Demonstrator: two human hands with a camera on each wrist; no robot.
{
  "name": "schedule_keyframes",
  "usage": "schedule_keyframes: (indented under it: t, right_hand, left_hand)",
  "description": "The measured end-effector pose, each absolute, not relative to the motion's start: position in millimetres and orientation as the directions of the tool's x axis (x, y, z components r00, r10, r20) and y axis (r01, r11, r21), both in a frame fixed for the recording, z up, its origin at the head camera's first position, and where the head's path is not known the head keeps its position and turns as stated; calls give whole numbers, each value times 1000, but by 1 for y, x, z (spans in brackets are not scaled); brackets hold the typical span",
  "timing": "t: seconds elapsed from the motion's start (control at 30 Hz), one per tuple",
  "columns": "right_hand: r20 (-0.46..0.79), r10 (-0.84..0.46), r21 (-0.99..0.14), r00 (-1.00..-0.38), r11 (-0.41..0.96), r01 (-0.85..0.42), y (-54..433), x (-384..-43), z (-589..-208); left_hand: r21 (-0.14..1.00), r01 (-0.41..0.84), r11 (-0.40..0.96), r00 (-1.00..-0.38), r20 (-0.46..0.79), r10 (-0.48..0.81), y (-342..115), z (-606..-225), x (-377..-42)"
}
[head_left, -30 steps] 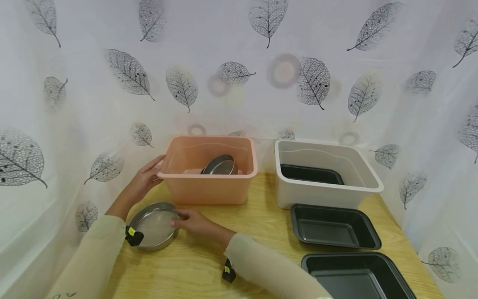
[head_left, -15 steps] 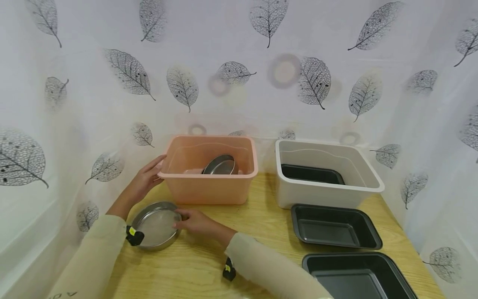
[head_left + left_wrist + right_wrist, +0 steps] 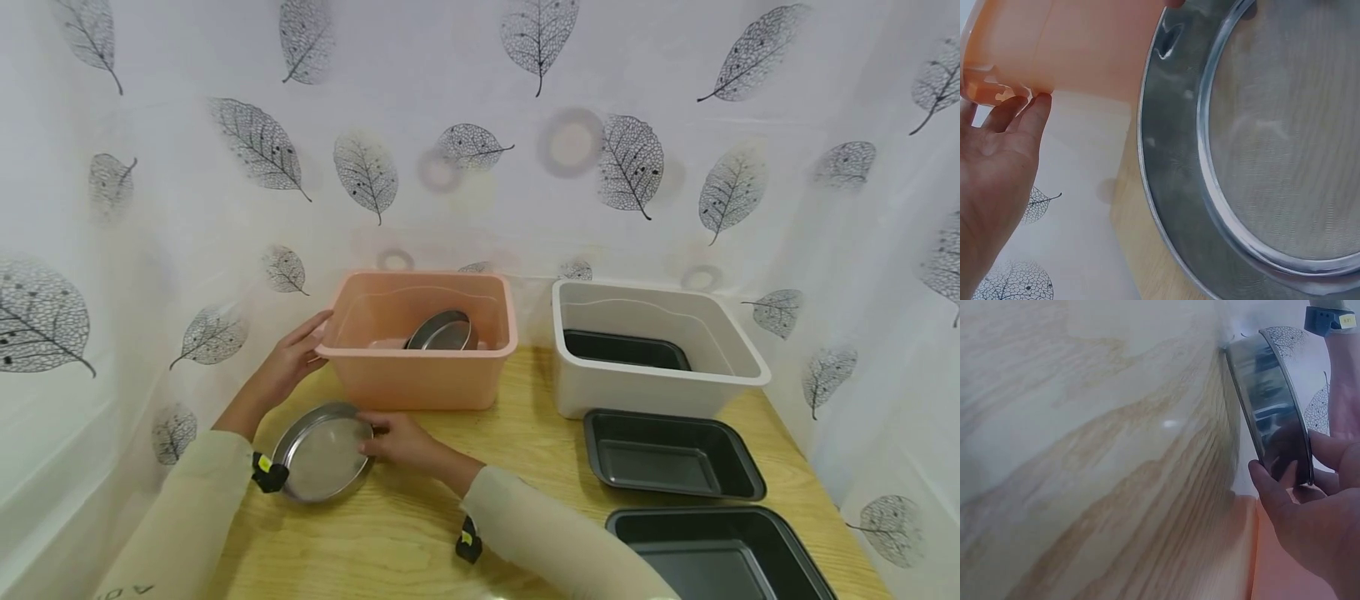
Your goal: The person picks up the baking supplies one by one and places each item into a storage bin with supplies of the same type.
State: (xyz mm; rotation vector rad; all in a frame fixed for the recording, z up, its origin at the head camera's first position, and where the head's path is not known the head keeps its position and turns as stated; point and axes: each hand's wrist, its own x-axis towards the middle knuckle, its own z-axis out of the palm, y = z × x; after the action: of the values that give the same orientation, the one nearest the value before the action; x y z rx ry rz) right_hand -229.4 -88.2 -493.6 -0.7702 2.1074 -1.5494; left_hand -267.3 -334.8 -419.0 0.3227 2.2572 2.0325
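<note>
My right hand (image 3: 405,443) pinches the right rim of a round metal sieve (image 3: 324,460), thumb inside and fingers outside. The mesh (image 3: 1272,156) fills much of the left wrist view; in the right wrist view the sieve's shiny side wall (image 3: 1269,403) stands edge-on, tilted over the wood. At the left end of a peach plastic bin (image 3: 420,383), my left hand (image 3: 283,371) grips the rim, fingertips tucked under its lip. Inside that bin a second round sieve (image 3: 447,332) leans, its lower part hidden by the front wall.
To the right stands a white plastic bin (image 3: 637,396) with a dark pan (image 3: 626,350) in it. Before it lie a black loaf pan (image 3: 667,462) and a larger black baking pan (image 3: 697,567), cut off by the frame. A leaf-print curtain (image 3: 480,208) hangs behind the wooden table (image 3: 375,542).
The sieve has shifted slightly right with my right hand and tilted, its mesh turning more toward the head camera. My left hand and the bins stay put.
</note>
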Motion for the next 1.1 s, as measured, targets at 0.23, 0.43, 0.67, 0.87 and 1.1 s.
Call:
schedule_keyframes:
  t: [0.23, 0.43, 0.67, 0.87, 1.1]
  right_hand:
    - [-55, -663, -990, -747, 131, -44, -80, -230, -495]
    - [-88, -678, -996, -729, 58, 67, -72, -234, -498]
    - [-130, -660, -991, -740, 66, 115, -57, -239, -495]
    - [-110, -644, -994, -757, 86, 71, -43, -244, -489]
    - [-139, -629, -989, -765, 44, 143, -31, -242, -485]
  left_hand:
    - [990, 95, 107, -975, 71, 211, -335, -419, -267]
    - [990, 89, 106, -976, 66, 207, -335, -419, -267]
    - [992, 84, 97, -976, 63, 208, -333, -419, -268]
    - [989, 89, 119, -975, 62, 211, -334, -419, -269]
    - [992, 81, 92, -977, 60, 205, -333, -419, -268]
